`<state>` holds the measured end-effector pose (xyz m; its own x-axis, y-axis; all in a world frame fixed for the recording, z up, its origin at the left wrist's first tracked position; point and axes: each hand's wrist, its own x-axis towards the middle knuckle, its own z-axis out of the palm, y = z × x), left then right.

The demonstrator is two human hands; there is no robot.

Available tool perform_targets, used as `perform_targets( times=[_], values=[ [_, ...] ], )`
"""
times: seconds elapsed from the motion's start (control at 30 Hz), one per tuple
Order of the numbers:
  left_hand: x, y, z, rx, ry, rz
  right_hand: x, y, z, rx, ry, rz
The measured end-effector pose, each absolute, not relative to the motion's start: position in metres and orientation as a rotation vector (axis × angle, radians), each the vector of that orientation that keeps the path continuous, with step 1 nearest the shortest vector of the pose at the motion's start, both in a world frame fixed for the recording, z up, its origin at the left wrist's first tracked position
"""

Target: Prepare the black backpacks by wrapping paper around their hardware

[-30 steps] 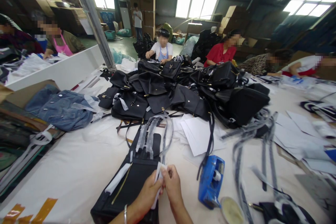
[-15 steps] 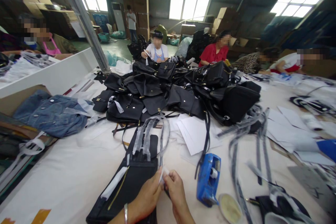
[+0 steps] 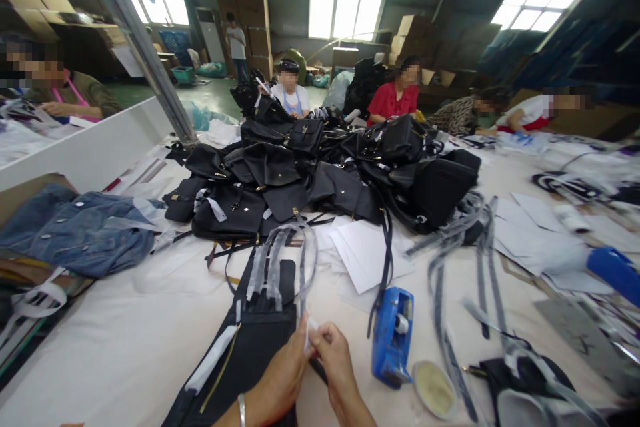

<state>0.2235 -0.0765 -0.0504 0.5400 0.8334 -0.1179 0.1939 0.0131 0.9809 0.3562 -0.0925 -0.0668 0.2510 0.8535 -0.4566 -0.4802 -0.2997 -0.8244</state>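
A black backpack (image 3: 257, 347) lies flat before me, with a gold zipper and white wrapping along its side pocket. My left hand (image 3: 283, 373), with a bangle at the wrist, rests over the bag's right edge and is closed on a strap (image 3: 302, 280) covered in pale, see-through wrapping. Beside it, my right hand (image 3: 336, 355) pinches the same strap where a white piece of wrapping (image 3: 311, 327) shows between the fingers. A dark end of the strap comes out below the hands. Fingertips partly hide the wrapped spot.
Right of my hands stand a blue tape dispenser (image 3: 393, 340) and a round shallow dish (image 3: 434, 389). Black bags (image 3: 345, 190) are heaped ahead. White paper sheets (image 3: 370, 257), wrapped straps (image 3: 437, 307) and a denim garment (image 3: 85, 227) lie around. Several people work across the table.
The camera view has shifted slightly, so the surroundings sit further left. Both hands stay together on the strap, with the fingers moved a little around the white wrapping.
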Motion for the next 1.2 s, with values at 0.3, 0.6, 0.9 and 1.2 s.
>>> perform_targets(
  times=[0.3,0.6,0.9,1.2],
  values=[
    [0.219,-0.074,-0.062,1.817,0.874,0.483,0.355,-0.09,-0.07,-1.3,-0.426,1.423],
    [0.227,-0.078,-0.06,1.925,1.113,0.309,0.354,-0.098,-0.054,-1.45,-0.655,1.296],
    [0.235,-0.079,-0.046,1.861,1.195,0.231,0.358,-0.097,-0.069,-1.441,-0.581,1.281],
    [0.239,-0.064,-0.03,0.993,1.116,0.389,0.35,-0.105,-0.066,-1.428,-0.684,1.197]
  ],
)
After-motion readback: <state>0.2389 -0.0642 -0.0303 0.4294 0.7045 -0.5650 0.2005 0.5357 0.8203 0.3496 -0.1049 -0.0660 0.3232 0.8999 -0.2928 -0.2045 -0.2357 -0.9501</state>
